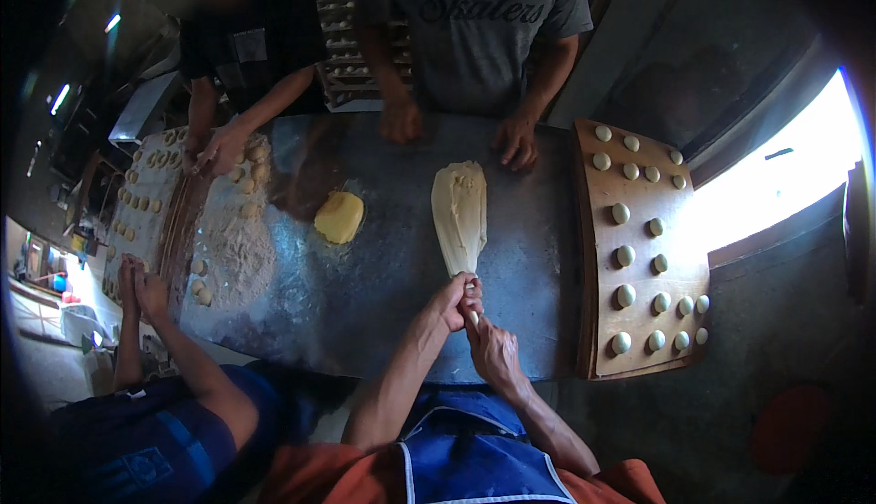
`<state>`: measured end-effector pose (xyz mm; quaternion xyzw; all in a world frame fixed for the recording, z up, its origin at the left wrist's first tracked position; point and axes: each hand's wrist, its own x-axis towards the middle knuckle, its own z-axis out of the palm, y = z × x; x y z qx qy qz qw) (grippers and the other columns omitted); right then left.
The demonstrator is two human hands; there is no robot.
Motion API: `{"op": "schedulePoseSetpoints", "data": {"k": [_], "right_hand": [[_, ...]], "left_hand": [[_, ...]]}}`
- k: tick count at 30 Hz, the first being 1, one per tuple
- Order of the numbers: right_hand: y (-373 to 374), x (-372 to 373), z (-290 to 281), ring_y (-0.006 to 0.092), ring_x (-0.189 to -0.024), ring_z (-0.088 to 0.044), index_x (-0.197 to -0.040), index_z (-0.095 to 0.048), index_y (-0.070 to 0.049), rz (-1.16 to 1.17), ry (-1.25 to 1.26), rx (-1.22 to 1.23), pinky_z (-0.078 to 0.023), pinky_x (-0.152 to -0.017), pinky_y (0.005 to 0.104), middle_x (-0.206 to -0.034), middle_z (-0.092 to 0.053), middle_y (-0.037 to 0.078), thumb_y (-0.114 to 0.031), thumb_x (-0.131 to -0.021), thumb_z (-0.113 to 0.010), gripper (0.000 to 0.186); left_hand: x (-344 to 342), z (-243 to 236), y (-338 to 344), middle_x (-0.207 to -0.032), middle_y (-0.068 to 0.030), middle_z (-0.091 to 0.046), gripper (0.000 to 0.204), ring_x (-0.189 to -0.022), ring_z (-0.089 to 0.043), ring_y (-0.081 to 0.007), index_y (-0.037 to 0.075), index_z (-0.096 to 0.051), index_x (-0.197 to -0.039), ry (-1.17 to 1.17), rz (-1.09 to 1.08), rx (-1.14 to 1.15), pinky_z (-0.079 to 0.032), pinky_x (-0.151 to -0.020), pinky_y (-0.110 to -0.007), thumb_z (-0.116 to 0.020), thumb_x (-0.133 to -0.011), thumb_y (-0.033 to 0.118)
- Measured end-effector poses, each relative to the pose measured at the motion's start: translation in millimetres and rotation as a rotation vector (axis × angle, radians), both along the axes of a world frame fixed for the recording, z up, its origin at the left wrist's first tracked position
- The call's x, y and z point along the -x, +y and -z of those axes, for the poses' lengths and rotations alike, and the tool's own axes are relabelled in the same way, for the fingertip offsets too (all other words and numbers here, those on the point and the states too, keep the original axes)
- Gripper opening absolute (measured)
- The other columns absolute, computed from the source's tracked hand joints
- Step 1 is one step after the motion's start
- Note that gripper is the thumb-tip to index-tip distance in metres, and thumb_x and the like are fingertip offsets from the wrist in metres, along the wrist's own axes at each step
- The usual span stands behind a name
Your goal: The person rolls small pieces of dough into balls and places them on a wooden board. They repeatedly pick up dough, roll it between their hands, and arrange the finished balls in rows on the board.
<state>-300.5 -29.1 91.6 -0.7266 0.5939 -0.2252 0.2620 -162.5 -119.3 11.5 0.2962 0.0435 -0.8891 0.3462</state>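
A long piece of pale dough (pixel 459 207) stretches over the dark table, broad and folded at its far end and drawn to a narrow neck near me. My left hand (pixel 459 298) is wrapped round that neck, fingers closed. Just behind it, my right hand (pixel 495 353) is closed on the tail of the same dough, partly hidden by its own fingers. To the left of the dough, apart from it, lies a smooth yellow lump (pixel 338 218), which could be fat or dough.
A wooden board (pixel 602 258) with rows of round dough balls stands at the right. Flour (pixel 239 253) lies heaped at the left near more dough pieces and another board (pixel 151 171). Two people stand across the table (pixel 392 303); a third works at my left, hands (pixel 141 290) together.
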Motion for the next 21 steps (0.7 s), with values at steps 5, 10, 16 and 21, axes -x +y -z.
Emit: {"op": "schedulePoseSetpoints", "data": {"k": [5,10,16,21], "right_hand": [[31.5,41.1,-92.2,0.0441,-0.081,-0.069,-0.107,-0.062,-0.003,-0.427,-0.082,-0.316,-0.055,-0.070,0.0532,-0.084,-0.070,0.023,-0.022,-0.101,-0.063,0.020],[-22.9,17.3,-117.5,0.0260,-0.104,-0.068,-0.126,-0.066,-0.003,-0.465,-0.679,-0.336,-0.054,-0.093,0.0403,-0.108,-0.071,0.015,-0.021,-0.100,-0.067,0.032],[-128.6,-75.7,26.6,0.0172,-0.089,-0.065,-0.104,-0.068,0.001,-0.500,-0.676,-0.544,-0.053,-0.077,0.0383,-0.093,-0.070,0.009,-0.040,-0.109,-0.055,0.044],[-92.8,-109.6,58.8,0.0318,-0.090,-0.063,-0.096,-0.065,0.000,-0.597,-0.443,-0.370,-0.048,-0.080,0.0462,-0.090,-0.064,0.015,-0.042,-0.107,-0.057,0.044]], "left_hand": [[18.9,-5.9,8.2,-0.061,0.0073,-0.037,0.024,-0.043,-0.026,-0.0054,0.016,-0.053,-0.084,-0.214,0.029,-0.007,-0.023,-0.039,-0.025,-0.056,-0.099,0.034],[-23.0,9.5,41.1,-0.070,0.0030,-0.052,0.026,-0.050,-0.046,-0.0099,0.012,-0.059,-0.103,-0.551,-0.097,0.346,-0.039,-0.044,-0.026,-0.057,-0.098,0.037],[-39.1,-5.5,62.1,-0.086,-0.0250,-0.071,0.025,-0.079,-0.072,-0.0438,0.000,-0.064,-0.109,-1.665,0.550,1.160,-0.058,-0.074,-0.053,-0.054,-0.103,0.022],[-32.5,-197.7,107.8,-0.082,-0.0170,-0.066,0.028,-0.083,-0.066,-0.0390,0.002,-0.059,-0.087,-1.207,0.602,1.580,-0.048,-0.076,-0.048,-0.061,-0.097,0.028]]}}
